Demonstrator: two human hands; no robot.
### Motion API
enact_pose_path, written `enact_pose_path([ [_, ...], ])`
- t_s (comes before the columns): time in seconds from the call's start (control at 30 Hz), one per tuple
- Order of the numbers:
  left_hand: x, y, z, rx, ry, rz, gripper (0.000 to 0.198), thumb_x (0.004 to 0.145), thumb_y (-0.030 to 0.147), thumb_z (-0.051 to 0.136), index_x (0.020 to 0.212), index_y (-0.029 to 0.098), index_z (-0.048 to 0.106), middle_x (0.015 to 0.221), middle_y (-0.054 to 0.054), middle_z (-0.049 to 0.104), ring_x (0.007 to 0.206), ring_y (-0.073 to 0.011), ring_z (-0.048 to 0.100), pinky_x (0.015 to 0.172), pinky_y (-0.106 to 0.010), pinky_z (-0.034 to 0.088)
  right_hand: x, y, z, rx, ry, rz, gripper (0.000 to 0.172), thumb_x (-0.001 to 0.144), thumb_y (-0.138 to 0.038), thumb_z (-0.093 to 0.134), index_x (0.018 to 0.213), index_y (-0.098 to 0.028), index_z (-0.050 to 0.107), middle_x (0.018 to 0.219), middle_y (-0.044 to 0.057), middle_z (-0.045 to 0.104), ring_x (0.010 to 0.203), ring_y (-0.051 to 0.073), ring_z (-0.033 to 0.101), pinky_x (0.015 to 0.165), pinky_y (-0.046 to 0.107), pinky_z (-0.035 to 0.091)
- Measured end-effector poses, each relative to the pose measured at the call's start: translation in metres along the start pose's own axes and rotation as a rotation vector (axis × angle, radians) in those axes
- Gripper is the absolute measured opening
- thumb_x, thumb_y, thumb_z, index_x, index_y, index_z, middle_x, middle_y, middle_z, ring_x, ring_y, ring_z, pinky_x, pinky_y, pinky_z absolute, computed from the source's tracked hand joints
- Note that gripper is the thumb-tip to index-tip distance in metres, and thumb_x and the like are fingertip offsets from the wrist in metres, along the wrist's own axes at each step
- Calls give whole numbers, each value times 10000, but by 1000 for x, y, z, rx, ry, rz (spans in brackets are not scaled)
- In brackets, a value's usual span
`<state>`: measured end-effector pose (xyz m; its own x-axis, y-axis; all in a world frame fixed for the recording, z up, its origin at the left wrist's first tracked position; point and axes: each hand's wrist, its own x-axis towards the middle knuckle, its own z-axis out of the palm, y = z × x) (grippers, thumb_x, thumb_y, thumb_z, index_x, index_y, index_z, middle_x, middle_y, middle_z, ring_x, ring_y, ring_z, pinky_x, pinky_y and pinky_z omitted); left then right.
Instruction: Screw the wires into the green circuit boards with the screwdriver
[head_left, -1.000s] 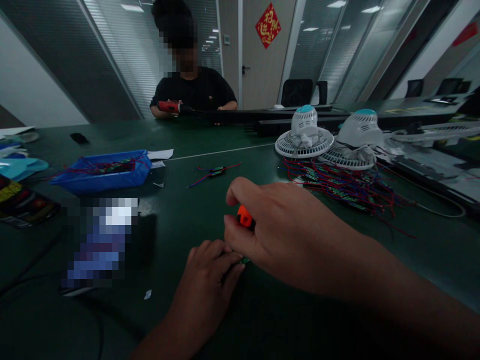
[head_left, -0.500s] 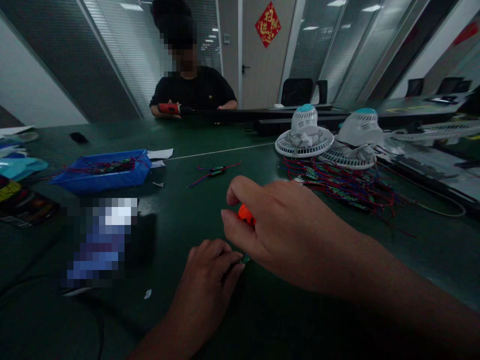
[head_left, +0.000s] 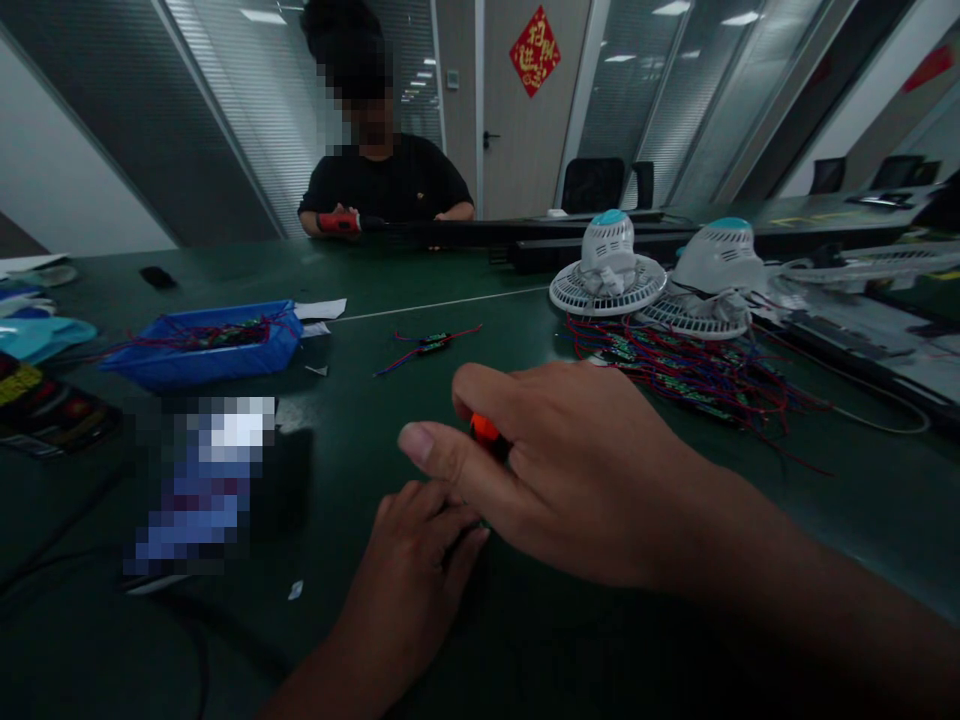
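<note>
My right hand is wrapped round an orange-handled tool held upright over the green table, its thumb stretched out to the left. Just below it my left hand rests on the table with its fingers curled and pressed down on a small part that I cannot make out, hidden under the fingertips and the right hand.
A blue tray of wired boards lies at the left. One loose wired board lies mid-table. A pile of red and blue wired boards lies before two white fans. A person in black opposite holds a red tool.
My right thumb has stretched out to the left and now covers the small green part seen before at my left fingertips. The left hand has stayed put.
</note>
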<state>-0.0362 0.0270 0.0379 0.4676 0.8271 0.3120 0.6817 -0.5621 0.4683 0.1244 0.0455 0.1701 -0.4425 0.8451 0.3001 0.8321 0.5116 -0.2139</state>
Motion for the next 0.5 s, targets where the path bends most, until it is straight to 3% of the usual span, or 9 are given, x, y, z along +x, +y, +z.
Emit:
enact_pose_path([
  [0.1,0,0,0,7,-19,-3,150,855,149,557,920,228,668,903,-54,620,847,-271,555,712,-459,439,0,1,0,2,15,-18,458,929,-552,321,666,-226,506,523,-47,430,473,115,304,494,280,134],
  [0.27,2,1,-2,35,-54,-19,155,852,127,575,904,228,681,862,-38,617,844,-255,559,730,-447,433,1,2,1,-83,13,-28,235,909,-358,441,734,-230,533,516,-51,421,454,122,274,477,280,126],
  [0.5,2,3,-4,18,-65,-35,143,846,129,590,906,217,686,872,-44,623,848,-261,562,719,-448,440,2,2,3,-49,2,-22,127,874,-324,470,867,-213,531,609,-27,519,511,141,385,507,280,180],
])
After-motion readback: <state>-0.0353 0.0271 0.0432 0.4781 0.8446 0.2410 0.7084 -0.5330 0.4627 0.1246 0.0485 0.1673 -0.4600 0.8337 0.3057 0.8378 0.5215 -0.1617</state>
